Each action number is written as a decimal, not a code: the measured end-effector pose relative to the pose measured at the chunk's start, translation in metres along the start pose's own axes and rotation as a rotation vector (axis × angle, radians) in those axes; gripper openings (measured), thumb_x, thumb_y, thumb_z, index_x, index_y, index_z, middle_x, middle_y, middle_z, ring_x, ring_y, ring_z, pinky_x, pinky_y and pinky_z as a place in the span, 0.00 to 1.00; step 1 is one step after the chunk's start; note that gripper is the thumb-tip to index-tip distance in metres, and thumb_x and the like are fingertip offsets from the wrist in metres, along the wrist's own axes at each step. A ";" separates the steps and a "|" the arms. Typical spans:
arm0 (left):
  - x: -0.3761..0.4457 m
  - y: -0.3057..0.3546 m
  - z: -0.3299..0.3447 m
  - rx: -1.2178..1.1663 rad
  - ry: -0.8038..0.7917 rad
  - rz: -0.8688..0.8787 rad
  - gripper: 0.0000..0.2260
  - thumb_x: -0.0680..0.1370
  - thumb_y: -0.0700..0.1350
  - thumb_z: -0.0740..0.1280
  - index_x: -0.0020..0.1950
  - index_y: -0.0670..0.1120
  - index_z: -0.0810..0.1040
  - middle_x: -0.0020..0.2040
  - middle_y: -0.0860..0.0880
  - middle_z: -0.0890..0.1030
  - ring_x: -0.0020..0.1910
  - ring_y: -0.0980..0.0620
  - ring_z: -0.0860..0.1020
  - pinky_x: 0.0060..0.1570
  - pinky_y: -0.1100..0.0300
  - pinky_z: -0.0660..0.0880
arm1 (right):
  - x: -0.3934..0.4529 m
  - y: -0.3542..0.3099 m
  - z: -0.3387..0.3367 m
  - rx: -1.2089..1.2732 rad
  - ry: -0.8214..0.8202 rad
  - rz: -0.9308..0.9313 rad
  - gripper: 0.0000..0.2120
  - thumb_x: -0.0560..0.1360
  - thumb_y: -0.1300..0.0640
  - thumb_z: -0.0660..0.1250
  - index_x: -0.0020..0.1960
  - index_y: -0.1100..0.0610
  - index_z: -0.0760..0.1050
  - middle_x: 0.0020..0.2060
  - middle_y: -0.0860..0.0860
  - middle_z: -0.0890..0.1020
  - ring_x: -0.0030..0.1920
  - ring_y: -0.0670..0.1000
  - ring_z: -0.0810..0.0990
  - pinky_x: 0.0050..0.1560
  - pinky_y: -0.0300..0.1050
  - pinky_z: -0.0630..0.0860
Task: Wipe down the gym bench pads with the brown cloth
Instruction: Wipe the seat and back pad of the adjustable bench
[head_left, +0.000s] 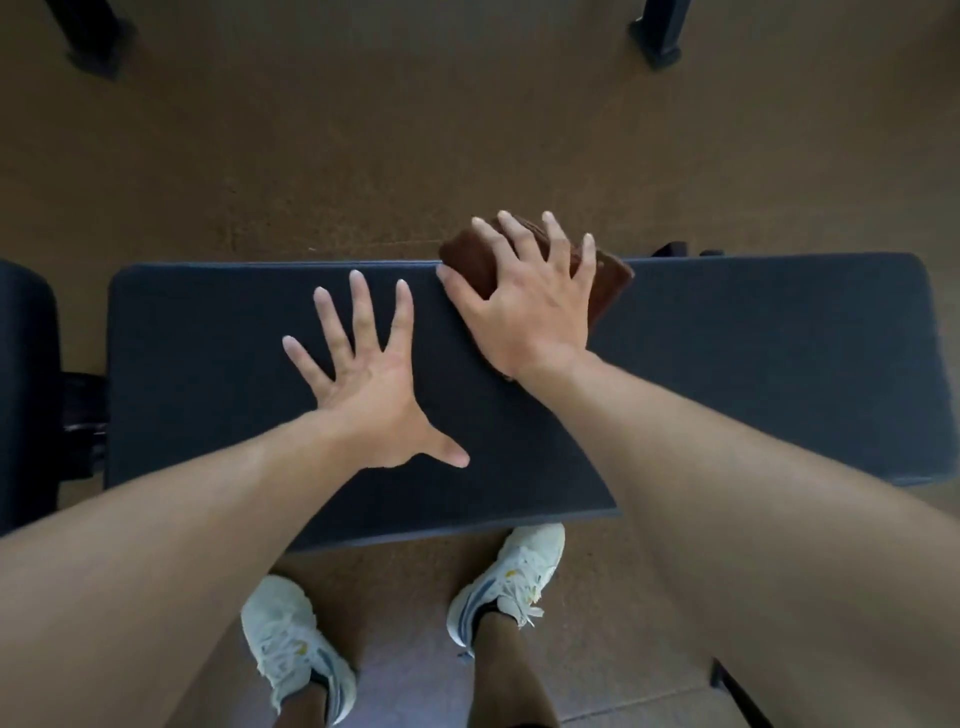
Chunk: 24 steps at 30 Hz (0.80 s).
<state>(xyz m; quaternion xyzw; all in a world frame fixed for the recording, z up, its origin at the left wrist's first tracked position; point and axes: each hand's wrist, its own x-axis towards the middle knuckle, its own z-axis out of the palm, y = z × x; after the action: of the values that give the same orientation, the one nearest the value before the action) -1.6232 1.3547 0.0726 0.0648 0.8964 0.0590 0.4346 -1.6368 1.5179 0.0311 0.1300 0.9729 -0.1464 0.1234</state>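
Note:
A long dark bench pad (753, 364) runs left to right across the view. My right hand (530, 306) presses a folded brown cloth (608, 283) onto the pad's far edge, fingers spread over it, and part of the cloth hangs past that edge. My left hand (374, 384) lies flat on the pad's middle with fingers spread wide and nothing in it. A second dark pad (26, 395) shows at the left edge, across a gap.
Brown gym floor (415, 130) surrounds the bench. My feet in white sneakers (296, 644) stand at the near side. Black equipment legs stand at the far left (98, 47) and far right (660, 41). The bench frame (78, 415) shows in the gap between pads.

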 end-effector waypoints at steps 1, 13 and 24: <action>0.000 0.002 0.000 0.001 -0.019 -0.014 0.78 0.53 0.69 0.82 0.72 0.56 0.16 0.69 0.45 0.13 0.70 0.37 0.17 0.70 0.29 0.29 | -0.005 0.003 0.001 -0.019 0.020 -0.060 0.34 0.80 0.27 0.49 0.82 0.40 0.60 0.83 0.45 0.61 0.84 0.57 0.49 0.81 0.67 0.40; -0.006 0.012 -0.006 -0.027 -0.118 -0.078 0.79 0.53 0.67 0.82 0.68 0.57 0.13 0.65 0.47 0.10 0.66 0.39 0.13 0.69 0.29 0.27 | -0.155 0.103 0.017 -0.026 0.006 -0.171 0.35 0.77 0.32 0.61 0.80 0.42 0.63 0.80 0.45 0.66 0.82 0.61 0.60 0.78 0.75 0.53; -0.005 -0.003 0.005 -0.085 -0.026 0.041 0.78 0.53 0.67 0.82 0.73 0.57 0.18 0.68 0.48 0.12 0.65 0.41 0.12 0.65 0.32 0.21 | 0.014 -0.026 0.006 0.037 0.034 -0.082 0.29 0.81 0.33 0.53 0.79 0.41 0.66 0.79 0.42 0.69 0.83 0.52 0.55 0.81 0.64 0.47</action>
<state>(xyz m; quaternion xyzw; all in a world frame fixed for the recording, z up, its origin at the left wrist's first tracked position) -1.6164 1.3507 0.0728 0.0653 0.8857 0.1049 0.4474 -1.6558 1.4955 0.0284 0.0949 0.9765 -0.1668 0.0983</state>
